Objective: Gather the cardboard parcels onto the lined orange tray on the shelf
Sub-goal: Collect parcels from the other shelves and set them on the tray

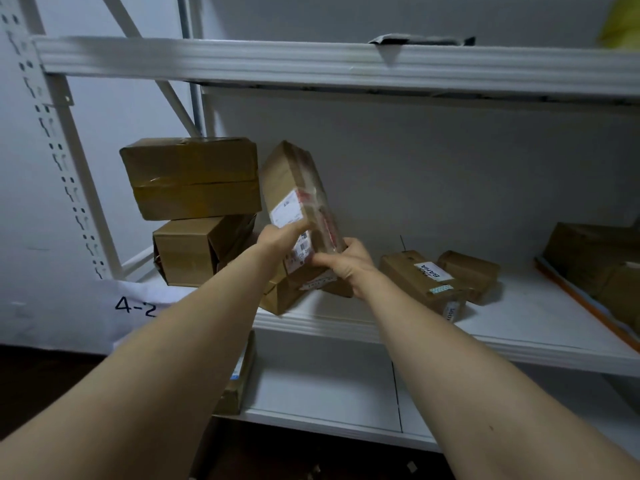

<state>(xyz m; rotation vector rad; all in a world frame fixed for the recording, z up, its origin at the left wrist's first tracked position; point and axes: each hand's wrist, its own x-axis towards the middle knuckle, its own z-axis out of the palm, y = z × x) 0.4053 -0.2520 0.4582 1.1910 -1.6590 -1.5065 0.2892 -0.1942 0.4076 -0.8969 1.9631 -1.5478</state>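
Hands (277, 239) (346, 263) gripping oblong taped cardboard parcel (291, 178), white shelf (519, 306)

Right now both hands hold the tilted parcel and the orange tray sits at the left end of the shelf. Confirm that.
One thing is wrong: the tray sits at the right end of the shelf, not the left, as the head view shows. The left hand and right hand do both hold the tilted parcel.
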